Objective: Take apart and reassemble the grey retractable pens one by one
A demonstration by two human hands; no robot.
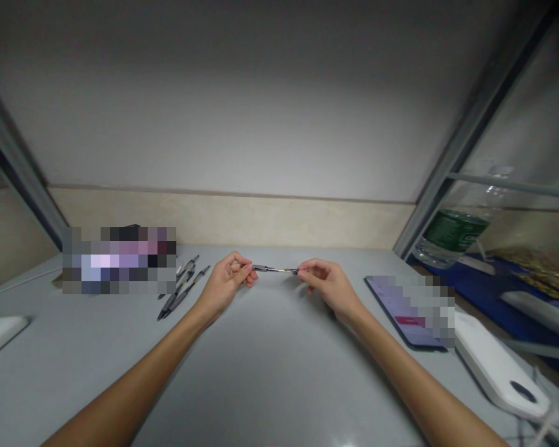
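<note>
Held level just above the desk, a slim pen [271, 269] spans the space between my two hands. Its thicker grey barrel end is pinched by the thumb and fingers of my left hand [228, 277]. A thin section like a refill, with a small yellowish part, runs towards my right hand [325, 280], whose thumb and forefinger pinch the dark end. Whether the two sections are joined is too small to tell. Several grey and black pens [184, 293] lie side by side on the desk left of my left hand.
A phone [395, 310], partly pixelated, lies at the right beside a white power bank [498, 366] with a cable. A pixelated pile stands at the back left. A white object [2, 332] sits at the left edge. Beyond the right metal frame leans a water bottle [454, 230].
</note>
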